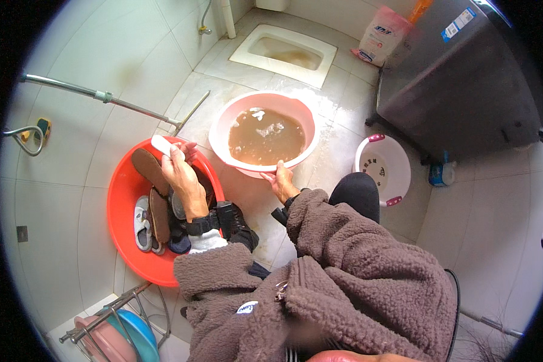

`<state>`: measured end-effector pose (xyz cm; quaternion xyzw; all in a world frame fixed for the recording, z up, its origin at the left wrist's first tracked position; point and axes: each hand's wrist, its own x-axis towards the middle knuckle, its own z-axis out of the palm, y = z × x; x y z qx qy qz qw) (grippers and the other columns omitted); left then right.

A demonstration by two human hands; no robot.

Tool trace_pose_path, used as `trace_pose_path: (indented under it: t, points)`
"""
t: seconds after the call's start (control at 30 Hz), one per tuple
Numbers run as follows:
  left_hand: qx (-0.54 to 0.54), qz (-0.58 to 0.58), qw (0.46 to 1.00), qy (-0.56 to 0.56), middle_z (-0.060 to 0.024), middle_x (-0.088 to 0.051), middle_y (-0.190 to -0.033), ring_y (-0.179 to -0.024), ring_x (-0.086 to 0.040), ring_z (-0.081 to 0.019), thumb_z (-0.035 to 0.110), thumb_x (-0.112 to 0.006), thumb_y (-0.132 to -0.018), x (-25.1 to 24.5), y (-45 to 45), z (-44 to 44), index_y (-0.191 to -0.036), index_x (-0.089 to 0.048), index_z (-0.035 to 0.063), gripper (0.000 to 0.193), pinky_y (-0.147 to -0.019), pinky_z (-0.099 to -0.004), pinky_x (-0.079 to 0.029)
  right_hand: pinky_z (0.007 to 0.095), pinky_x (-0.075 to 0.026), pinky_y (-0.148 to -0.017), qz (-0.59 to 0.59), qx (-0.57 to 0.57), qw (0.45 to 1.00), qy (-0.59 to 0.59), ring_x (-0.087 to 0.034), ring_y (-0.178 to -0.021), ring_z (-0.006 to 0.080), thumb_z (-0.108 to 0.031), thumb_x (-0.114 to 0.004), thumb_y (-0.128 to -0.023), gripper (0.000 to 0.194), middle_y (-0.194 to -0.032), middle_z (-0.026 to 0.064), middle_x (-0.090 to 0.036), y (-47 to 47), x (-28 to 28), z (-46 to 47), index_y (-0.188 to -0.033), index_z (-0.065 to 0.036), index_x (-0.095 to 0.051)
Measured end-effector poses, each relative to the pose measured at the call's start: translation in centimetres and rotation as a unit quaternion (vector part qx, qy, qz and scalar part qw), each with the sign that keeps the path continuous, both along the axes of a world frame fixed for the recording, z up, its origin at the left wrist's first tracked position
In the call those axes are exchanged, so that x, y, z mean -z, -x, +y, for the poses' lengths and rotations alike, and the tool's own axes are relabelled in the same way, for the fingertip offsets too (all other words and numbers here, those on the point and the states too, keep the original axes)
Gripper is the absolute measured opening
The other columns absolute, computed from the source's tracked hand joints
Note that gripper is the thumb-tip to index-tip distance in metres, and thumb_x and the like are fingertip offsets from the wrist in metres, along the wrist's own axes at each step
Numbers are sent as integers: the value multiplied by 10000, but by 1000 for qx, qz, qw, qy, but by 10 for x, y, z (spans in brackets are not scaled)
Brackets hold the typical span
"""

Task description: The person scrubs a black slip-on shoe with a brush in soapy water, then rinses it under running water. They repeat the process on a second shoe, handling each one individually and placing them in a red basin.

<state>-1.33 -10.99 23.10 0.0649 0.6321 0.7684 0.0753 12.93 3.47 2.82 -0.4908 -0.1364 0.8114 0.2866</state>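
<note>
My left hand [181, 176] is raised above a red plastic tub [120, 240] and holds a smooth white object [161, 145], perhaps a brush; its underside is hidden. Several slippers and shoes lie in the tub, among them a brown-soled slipper [159, 217] and a grey-white slipper [142, 217]. In front of me stands a pink plastic basin [219, 151] with murky brown water [264, 145] and bits of foam. My right hand [282, 182] grips its near rim, thumb on top.
A white basin [402, 158] is at the right, below a dark grey appliance [457, 90]. Behind are a squat toilet [240, 52] and a pink-white bag [382, 38]. A floor squeegee [135, 107] leans left. A metal rack [117, 307] holds more basins near the lower left.
</note>
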Motion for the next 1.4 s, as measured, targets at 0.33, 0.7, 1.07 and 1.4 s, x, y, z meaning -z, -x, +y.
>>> trace_pose_path:
  t: [0.33,0.7,1.07,1.4]
  points:
    - [4,0,1000,-22,-126,-694,-961,-801,-654,-155,235,-442,-1035,1,1,-2,-1081,-521,21,233,-711,-257,-506,550,-615,-767,23,-8,996,-89,-656,-907,414,-118,-440,-963,308,-1044,237,-557,69,-51,77,-1147,129,-430]
    - [-11,-7,1000,14,-124,-694,-956,-799,-647,-161,247,-438,-1037,0,1,-6,-1078,-519,26,239,-721,-271,-500,529,-614,-806,51,44,988,-141,-660,-919,416,-107,-434,-966,289,-1122,252,-548,98,-59,133,-1164,101,-396]
    - [0,-6,1000,11,-123,-697,-960,-806,-650,-156,254,-428,-1042,-3,0,-6,-1070,-515,9,261,-735,-274,-498,565,-559,-904,72,73,994,-35,-594,-1061,438,-207,-400,-1029,381,-1212,248,-506,31,-31,53,-1271,86,-368]
    - [-4,-8,1000,26,-120,-690,-980,-832,-644,-158,259,-427,-1039,-9,-4,-8,-1096,-518,21,261,-752,-274,-488,583,-571,-867,9,26,1000,-6,-613,-1044,431,-238,-398,-1041,388,-1199,251,-547,5,-6,-9,-1280,66,-386]
